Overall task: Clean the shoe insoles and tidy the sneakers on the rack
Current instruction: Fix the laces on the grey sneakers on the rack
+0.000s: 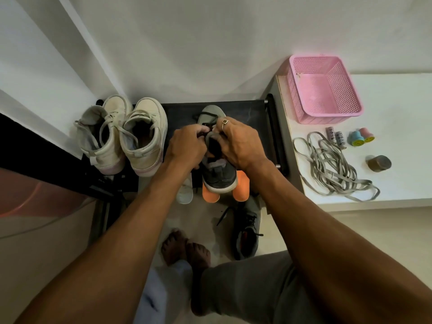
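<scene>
Wears a square-faced ring on the right hand, near 12 o'clock; grey trousers at 5 o'clock; barefoot, feet at 6 o'clock.

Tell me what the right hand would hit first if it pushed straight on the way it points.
The grey sneaker: the right hand already grips its opening, pointing up and left across it. Beyond the shoe, the left hand looks next in line, though depth is unclear.

On the rack, a pair of white high-tops fills the left end and a grey sneaker sits in the middle. Bare rack top lies open to the right, up to the side rail. Orange insoles overhang the front edge; another sneaker occupies the floor below.
</scene>
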Tool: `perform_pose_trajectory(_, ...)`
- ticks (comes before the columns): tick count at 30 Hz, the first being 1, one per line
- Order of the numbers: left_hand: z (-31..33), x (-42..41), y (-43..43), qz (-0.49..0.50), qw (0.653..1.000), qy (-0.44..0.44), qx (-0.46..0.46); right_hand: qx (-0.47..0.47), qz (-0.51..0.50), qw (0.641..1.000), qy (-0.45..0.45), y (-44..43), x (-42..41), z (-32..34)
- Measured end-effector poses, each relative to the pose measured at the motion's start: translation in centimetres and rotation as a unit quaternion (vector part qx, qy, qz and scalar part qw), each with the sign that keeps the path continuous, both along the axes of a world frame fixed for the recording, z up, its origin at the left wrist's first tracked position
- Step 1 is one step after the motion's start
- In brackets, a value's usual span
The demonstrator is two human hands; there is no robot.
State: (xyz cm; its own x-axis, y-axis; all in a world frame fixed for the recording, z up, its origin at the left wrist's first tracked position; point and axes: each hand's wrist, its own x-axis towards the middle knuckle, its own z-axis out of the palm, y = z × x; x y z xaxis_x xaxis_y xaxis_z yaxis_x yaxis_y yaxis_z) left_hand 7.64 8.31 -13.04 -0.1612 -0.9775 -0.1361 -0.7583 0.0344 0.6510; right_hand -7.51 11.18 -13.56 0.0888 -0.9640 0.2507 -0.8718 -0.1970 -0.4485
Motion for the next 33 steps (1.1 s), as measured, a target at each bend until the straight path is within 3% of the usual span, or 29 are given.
perform_pose_trajectory(9,0.4,-1.2,0.9,-0.084,0.987,-0.11,-0.079,0.012,-0.124,0.988,-0.086,-0.2,0.2,0.0)
perform_pose_trajectory(15,-0.5,-1.5,1.1,-0.065,0.988,-0.094,-0.109,0.041,-0.136,0.987,-0.082,-0.6,0.0,0.5)
perform_pose_trajectory(19,-0.7,-1.5,1.2,-0.049,0.983,-0.096,-0.148,0.059,-0.092,0.99,-0.091,-0.9,-0.9,0.3)
perform_pose_trajectory(25,-1.0,-1.2,-0.1,-0.029,0.987,-0.039,-0.152,0.185,-0.003,0.972,-0.141,-0.8,-2.2,0.6)
perform_pose_trajectory(33,-0.6,-1.8,0.2,0.019,0.991,-0.05,-0.119,0.117,-0.092,0.985,-0.089,-1.0,-1.3,-0.4)
